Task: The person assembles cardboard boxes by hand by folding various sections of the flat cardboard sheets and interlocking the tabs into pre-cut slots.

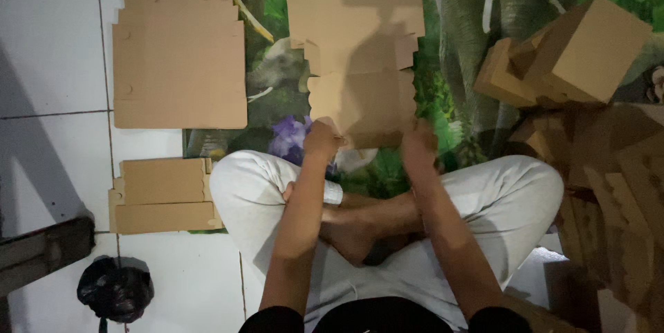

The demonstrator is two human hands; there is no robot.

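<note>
Left hand (322, 138) and right hand (420, 145) apparently grip a flat cardboard sheet (360, 98)

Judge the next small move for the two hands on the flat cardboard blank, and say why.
Probably fold the near flap up along its crease. Both the left hand and the right hand pinch the near edge of the flat cardboard blank, which still lies unfolded on the printed mat, while folded boxes pile to the right.

Brown cardboard sheet (360, 49), green elephant-print mat (277, 91), white trousers (512, 195)
</note>
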